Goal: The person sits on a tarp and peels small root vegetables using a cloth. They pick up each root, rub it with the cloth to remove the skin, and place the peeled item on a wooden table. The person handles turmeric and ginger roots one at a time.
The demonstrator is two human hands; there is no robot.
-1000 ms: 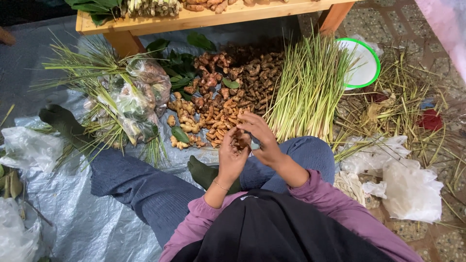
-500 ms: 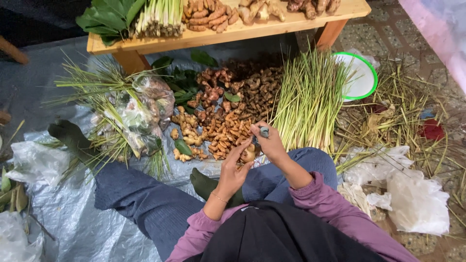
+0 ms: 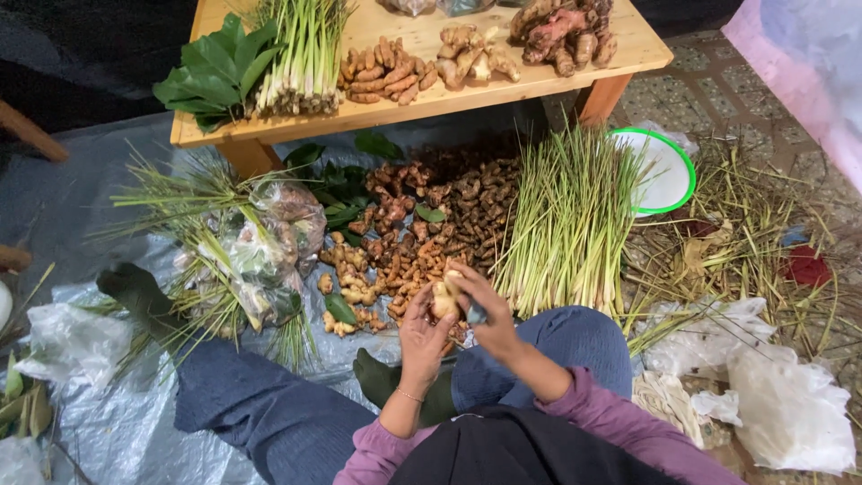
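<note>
- since the earlier frame, more of the wooden table [image 3: 422, 90] has entered the head view.
- left hand [image 3: 424, 334] grasps a pale ginger root [image 3: 444, 299] over the lap; right hand [image 3: 485, 310] clenches a small dark tool against it.
- grey plastic sheet [image 3: 108, 422] covers the floor, with lemongrass [image 3: 570, 220] and a root pile [image 3: 422, 233] spread on it.

Your head camera now tilts up: the wooden table [image 3: 628, 54] with its lemongrass bunch [image 3: 301, 54] and roots shows in full. Your left hand [image 3: 424, 337] and right hand [image 3: 489, 314] now lift a pale ginger piece [image 3: 444, 301] clear of the root pile [image 3: 422, 238].
</note>
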